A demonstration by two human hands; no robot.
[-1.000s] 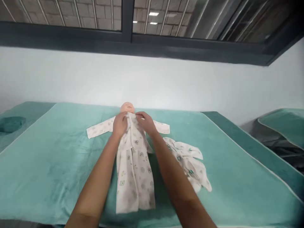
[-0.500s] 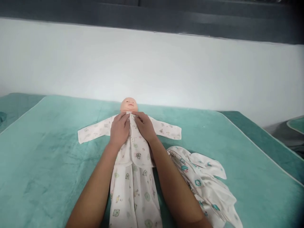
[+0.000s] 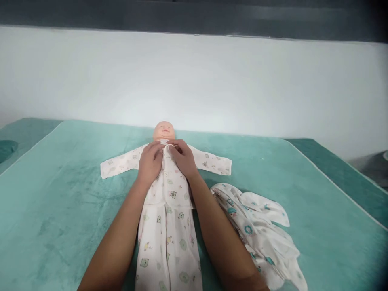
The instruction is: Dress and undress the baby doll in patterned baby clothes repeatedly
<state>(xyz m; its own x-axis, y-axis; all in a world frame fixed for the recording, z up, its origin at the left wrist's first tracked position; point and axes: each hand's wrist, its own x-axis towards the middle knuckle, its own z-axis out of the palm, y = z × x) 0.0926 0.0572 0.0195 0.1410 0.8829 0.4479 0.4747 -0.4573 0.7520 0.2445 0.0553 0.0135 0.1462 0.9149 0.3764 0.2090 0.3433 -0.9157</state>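
A baby doll point(image 3: 164, 130) lies on its back with its head at the far end. It wears a white baby shirt point(image 3: 174, 186) with small animal prints, its sleeves spread out to both sides, and matching pants point(image 3: 178, 254) below. My left hand point(image 3: 149, 162) is closed on the shirt's front edge just under the neck. Opposite it, my right hand point(image 3: 183, 158) pinches the other front edge near the collar, lifting it slightly. The fingertips of both hands nearly meet, and they hide any fastener there.
Right of my right forearm lies a crumpled white garment point(image 3: 257, 230) with teal prints. A green cloth point(image 3: 75, 202) with pale edging covers the surface. Behind the doll's head rises a white wall point(image 3: 194, 85), with a dark band above.
My fingers have shifted a little at the collar, and the right front edge is now raised between them. The camera view has moved slightly.
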